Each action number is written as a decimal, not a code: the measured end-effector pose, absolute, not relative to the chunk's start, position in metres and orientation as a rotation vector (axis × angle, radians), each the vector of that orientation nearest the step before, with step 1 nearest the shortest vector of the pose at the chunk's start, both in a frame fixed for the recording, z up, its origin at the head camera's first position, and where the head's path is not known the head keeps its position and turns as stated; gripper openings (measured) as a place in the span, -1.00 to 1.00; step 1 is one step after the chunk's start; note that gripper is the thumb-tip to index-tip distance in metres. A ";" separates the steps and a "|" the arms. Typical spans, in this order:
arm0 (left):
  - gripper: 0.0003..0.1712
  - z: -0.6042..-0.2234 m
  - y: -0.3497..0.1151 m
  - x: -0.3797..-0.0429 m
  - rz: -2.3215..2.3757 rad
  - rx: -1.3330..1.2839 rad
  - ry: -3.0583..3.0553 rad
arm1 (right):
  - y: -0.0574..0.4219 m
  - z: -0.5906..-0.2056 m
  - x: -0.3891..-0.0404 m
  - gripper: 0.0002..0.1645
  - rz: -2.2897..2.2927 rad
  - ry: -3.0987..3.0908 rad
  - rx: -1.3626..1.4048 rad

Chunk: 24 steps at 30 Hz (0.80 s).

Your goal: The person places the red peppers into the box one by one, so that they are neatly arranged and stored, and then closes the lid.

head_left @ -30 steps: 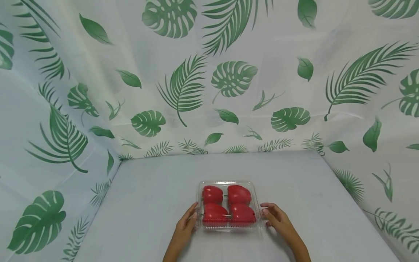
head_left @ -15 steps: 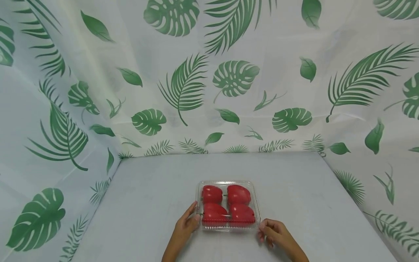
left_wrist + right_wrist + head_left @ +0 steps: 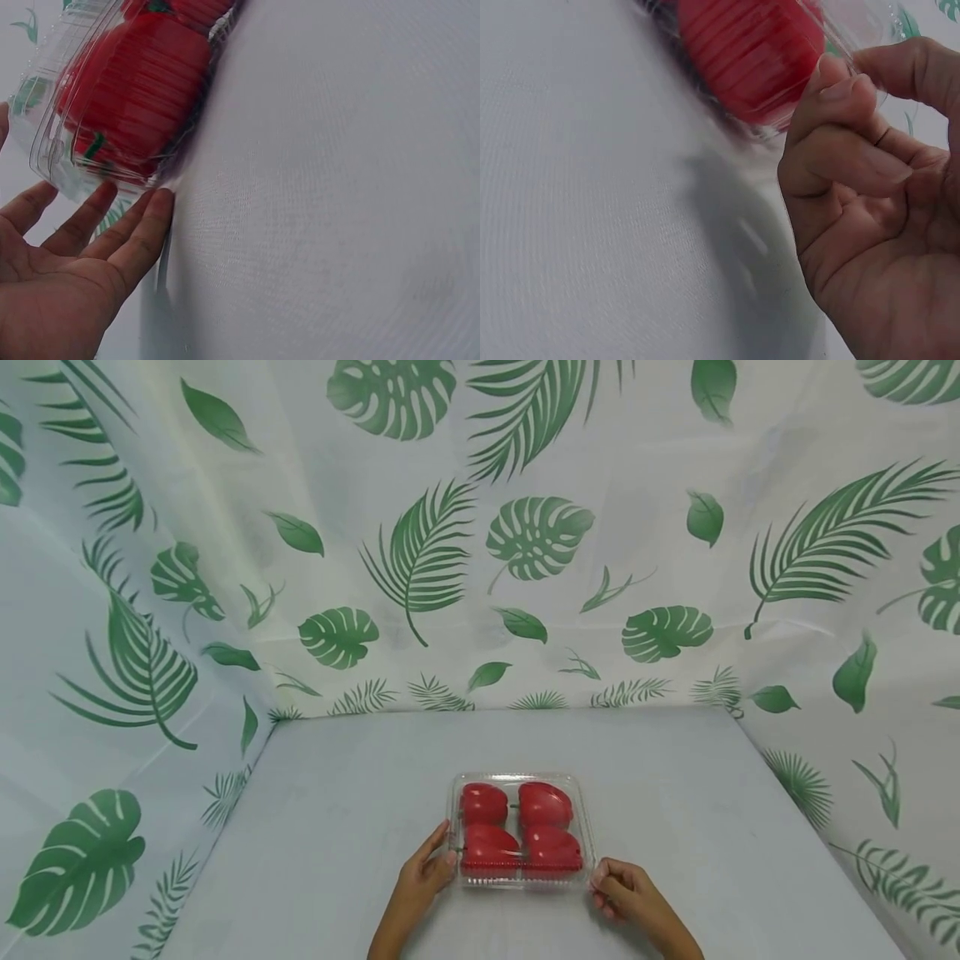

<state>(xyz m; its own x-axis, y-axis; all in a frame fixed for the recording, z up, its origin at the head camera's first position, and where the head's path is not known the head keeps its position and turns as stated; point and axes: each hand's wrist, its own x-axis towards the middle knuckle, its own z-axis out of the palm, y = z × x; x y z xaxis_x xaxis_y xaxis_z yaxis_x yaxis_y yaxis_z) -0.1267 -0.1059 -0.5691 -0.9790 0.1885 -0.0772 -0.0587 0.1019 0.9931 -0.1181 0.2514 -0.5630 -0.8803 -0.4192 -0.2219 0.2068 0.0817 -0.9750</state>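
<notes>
A clear plastic clamshell container (image 3: 525,883) with its lid down sits on the table and holds several red bell peppers (image 3: 551,846). At its left side is my left hand (image 3: 420,881). The left wrist view shows that hand's fingers (image 3: 146,236) extended, their tips at the lower side of the container (image 3: 45,161). My right hand (image 3: 633,897) is at the near right corner, pinching the plastic edge between thumb and index finger. In the right wrist view, the other fingers of the right hand (image 3: 870,172) are curled toward the palm.
The white table (image 3: 352,793) extends around the container. White cloth printed with green leaves (image 3: 536,539) hangs at the back and on both sides.
My right hand has moved from the container's right side toward its near right corner, and its fingers have closed into a pinch. The left hand and container have hardly moved.
</notes>
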 end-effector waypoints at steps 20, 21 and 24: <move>-0.35 -0.568 -0.106 -0.128 1.976 0.130 2.183 | 0.236 -0.541 -0.132 -0.45 -1.693 2.501 0.081; -0.35 -0.569 -0.106 -0.128 1.975 0.125 2.184 | 0.232 -0.541 -0.134 -0.40 -1.681 2.576 0.056; -0.36 -0.570 -0.106 -0.127 1.972 0.110 2.186 | 0.223 -0.541 -0.140 -0.23 -1.676 2.666 -0.164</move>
<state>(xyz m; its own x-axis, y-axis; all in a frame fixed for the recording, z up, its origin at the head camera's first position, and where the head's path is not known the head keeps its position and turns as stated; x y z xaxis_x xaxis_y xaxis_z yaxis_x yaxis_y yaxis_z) -0.1271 -0.1055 -0.5696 -0.9782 0.1847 -0.0948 -0.0753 0.1097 0.9911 -0.1405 0.2231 -0.5412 -0.9945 -0.0819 0.0653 -0.0943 0.4295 -0.8981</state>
